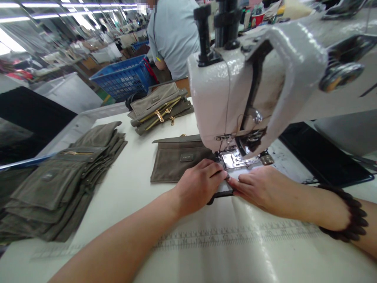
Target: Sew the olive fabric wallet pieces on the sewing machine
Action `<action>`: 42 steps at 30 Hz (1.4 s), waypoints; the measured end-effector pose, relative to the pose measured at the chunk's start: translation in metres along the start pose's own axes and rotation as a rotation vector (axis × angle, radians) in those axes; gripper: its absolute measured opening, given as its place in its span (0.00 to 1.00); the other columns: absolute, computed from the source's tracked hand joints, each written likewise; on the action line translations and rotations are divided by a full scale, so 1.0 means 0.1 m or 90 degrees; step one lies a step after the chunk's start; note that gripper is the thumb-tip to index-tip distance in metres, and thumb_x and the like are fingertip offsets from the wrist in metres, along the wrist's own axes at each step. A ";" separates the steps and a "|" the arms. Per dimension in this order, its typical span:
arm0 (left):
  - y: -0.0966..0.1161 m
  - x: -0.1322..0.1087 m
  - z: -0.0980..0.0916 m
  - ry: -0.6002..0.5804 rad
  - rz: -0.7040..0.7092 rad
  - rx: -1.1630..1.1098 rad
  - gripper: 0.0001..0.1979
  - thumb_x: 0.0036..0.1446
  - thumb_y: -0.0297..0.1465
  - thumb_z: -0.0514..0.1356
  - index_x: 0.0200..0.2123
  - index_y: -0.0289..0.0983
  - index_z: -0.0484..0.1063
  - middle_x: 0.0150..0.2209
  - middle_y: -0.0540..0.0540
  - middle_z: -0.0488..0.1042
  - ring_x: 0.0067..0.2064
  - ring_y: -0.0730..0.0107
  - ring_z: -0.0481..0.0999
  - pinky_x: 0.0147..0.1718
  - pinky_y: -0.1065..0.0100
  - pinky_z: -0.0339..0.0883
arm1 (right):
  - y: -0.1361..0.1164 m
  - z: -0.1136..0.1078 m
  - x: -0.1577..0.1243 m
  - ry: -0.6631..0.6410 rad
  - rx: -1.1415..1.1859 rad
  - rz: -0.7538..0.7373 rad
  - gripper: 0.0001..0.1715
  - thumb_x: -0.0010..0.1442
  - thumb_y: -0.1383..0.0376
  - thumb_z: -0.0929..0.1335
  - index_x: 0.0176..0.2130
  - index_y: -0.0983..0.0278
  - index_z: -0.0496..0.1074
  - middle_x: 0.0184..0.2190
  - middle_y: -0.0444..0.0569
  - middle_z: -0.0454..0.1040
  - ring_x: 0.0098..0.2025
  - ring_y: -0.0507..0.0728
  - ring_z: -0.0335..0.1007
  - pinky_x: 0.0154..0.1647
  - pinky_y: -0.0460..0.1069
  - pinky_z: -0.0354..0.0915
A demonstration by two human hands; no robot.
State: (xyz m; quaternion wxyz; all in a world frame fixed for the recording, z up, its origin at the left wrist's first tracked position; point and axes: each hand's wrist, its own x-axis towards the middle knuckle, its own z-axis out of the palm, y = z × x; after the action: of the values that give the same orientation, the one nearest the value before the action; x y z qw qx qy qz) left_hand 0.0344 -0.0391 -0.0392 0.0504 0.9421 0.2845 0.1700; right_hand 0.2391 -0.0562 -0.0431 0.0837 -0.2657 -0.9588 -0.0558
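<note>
A white sewing machine [235, 78] stands over the table, with its presser foot [235, 159] on the lit needle plate. A grey-green fabric panel [173, 163] with a small label lies flat just left of the foot. My left hand [200, 182] rests on the panel's right edge with its fingers curled and pressed together beside the foot. My right hand [262, 188] lies in front of the foot, its fingers together and pinching a small dark piece [219, 194] against the left hand. A dark bead bracelet [350, 216] circles my right wrist.
A fanned stack of grey-green panels [59, 181] covers the table's left side. Another stack with gold zips [160, 108] lies at the back. A blue basket [123, 78] and a person in a light-blue shirt [173, 35] are behind the table. A printed ruler [224, 236] runs along the front.
</note>
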 end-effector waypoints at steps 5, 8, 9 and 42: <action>0.00 0.00 0.00 0.005 -0.001 0.008 0.09 0.59 0.27 0.51 0.39 0.34 0.71 0.39 0.46 0.72 0.42 0.65 0.69 0.38 0.65 0.71 | 0.01 0.01 -0.01 0.004 0.001 -0.006 0.15 0.65 0.65 0.54 0.39 0.67 0.66 0.22 0.44 0.65 0.19 0.51 0.55 0.21 0.51 0.37; 0.00 0.00 0.00 0.006 -0.002 0.017 0.09 0.59 0.27 0.51 0.39 0.34 0.71 0.39 0.47 0.72 0.41 0.65 0.69 0.37 0.66 0.71 | 0.02 0.00 -0.01 0.000 0.002 -0.014 0.15 0.64 0.65 0.55 0.41 0.68 0.65 0.22 0.44 0.66 0.18 0.50 0.55 0.20 0.52 0.37; 0.01 0.00 0.01 0.007 0.001 0.020 0.09 0.59 0.27 0.51 0.39 0.34 0.71 0.39 0.47 0.72 0.41 0.65 0.69 0.37 0.66 0.71 | 0.03 0.00 -0.01 -0.003 0.002 -0.016 0.14 0.64 0.65 0.55 0.41 0.68 0.65 0.22 0.44 0.66 0.18 0.50 0.55 0.20 0.51 0.37; -0.05 0.00 0.03 -0.011 0.021 0.068 0.11 0.59 0.25 0.51 0.42 0.29 0.68 0.42 0.43 0.71 0.44 0.63 0.68 0.41 0.66 0.70 | -0.06 -0.05 0.08 -0.032 0.073 0.124 0.12 0.59 0.62 0.61 0.40 0.67 0.68 0.24 0.44 0.70 0.21 0.52 0.63 0.20 0.49 0.43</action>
State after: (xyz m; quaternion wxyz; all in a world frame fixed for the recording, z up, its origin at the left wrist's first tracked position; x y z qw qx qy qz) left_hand 0.0331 -0.0343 -0.0428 -0.0005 0.9495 0.2771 0.1473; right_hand 0.2300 -0.0578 -0.0371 0.0799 -0.3536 -0.9319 0.0141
